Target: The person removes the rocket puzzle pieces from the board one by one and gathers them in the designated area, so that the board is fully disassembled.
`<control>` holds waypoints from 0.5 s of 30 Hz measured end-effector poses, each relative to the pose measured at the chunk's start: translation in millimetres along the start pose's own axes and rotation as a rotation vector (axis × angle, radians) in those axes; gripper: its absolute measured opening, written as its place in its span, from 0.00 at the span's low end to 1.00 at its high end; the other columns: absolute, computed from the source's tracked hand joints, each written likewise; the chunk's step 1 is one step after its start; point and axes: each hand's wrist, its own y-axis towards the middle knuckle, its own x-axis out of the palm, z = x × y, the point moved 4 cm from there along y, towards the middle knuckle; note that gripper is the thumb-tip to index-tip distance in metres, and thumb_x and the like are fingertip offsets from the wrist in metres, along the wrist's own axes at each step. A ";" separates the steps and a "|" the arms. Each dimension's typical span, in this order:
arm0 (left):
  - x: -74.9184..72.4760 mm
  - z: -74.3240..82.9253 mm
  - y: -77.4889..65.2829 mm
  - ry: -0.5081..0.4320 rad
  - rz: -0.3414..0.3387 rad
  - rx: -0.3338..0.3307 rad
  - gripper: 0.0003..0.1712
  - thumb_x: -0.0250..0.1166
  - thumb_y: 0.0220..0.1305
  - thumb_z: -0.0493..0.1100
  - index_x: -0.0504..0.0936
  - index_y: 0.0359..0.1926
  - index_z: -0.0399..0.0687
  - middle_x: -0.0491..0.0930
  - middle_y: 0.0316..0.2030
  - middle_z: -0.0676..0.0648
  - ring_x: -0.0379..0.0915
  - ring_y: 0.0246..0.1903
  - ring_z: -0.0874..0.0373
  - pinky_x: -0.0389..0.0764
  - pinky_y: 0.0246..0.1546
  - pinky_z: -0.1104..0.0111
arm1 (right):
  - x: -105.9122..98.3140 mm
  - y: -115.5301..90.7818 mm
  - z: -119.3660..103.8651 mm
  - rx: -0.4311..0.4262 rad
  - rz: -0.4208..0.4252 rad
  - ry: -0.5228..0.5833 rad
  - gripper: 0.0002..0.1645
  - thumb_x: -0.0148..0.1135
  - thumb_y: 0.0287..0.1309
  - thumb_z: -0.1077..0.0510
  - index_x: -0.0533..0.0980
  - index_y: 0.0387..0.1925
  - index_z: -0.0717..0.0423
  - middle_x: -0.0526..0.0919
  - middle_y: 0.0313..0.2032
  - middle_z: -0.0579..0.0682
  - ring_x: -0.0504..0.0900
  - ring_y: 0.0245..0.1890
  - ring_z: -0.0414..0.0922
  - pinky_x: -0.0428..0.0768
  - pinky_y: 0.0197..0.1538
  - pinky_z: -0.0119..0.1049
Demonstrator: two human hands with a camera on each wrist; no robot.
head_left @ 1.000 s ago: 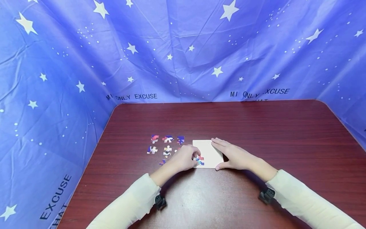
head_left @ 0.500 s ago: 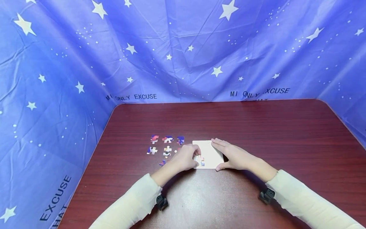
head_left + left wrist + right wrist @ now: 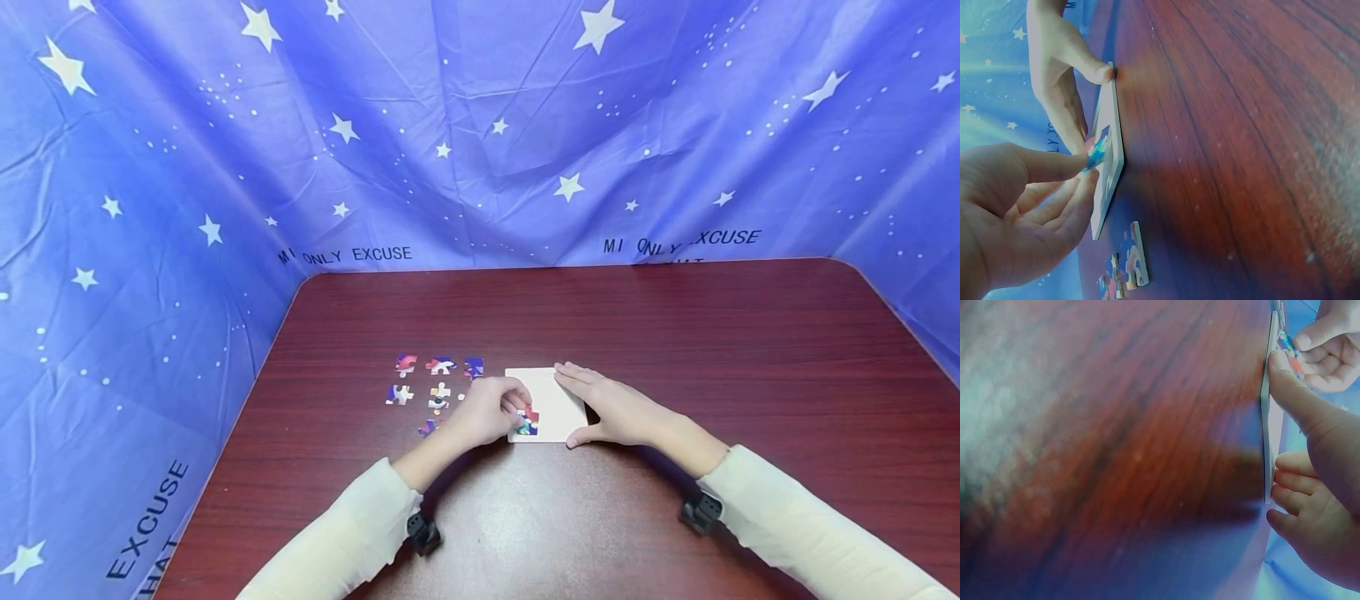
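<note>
In the head view my left hand pinches a small jigsaw piece over the lower left corner of a white square board. In the left wrist view the piece, coloured blue, teal and red, stands tilted between thumb and fingertips. My right hand rests at the board's right side. Its thumb touches the near edge and its fairly straight fingers reach the far right corner. In the right wrist view the board is seen edge-on beside that thumb.
Several loose jigsaw pieces lie in rough rows left of the board, some partly hidden by my left hand. The dark red wooden table reaches back to a blue curtain with white stars.
The jigsaw piece has tilted and turned between my left fingers, its face now showing colour, and shifted slightly right. The right hand and the board have stayed about where they were.
</note>
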 end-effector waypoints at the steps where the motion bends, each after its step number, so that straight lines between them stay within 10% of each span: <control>1: 0.0 -0.2 -0.3 -0.015 0.005 -0.009 0.13 0.60 0.48 0.24 0.82 0.35 0.38 0.84 0.29 0.43 0.79 0.29 0.59 0.77 0.31 0.79 | 0.0 0.0 0.2 0.005 -0.005 0.005 0.57 0.75 0.41 0.41 0.63 0.67 0.67 0.64 0.69 0.63 0.63 0.70 0.59 0.66 0.67 0.53; 15: -7.1 -15.9 -7.0 -0.226 -0.003 -0.162 0.07 0.66 0.54 0.29 0.84 0.35 0.38 0.86 0.30 0.40 0.74 0.14 0.60 0.78 0.17 0.71 | 1.1 1.1 1.5 0.018 -0.033 -0.003 0.56 0.74 0.43 0.41 0.62 0.67 0.67 0.63 0.70 0.62 0.62 0.71 0.59 0.65 0.68 0.53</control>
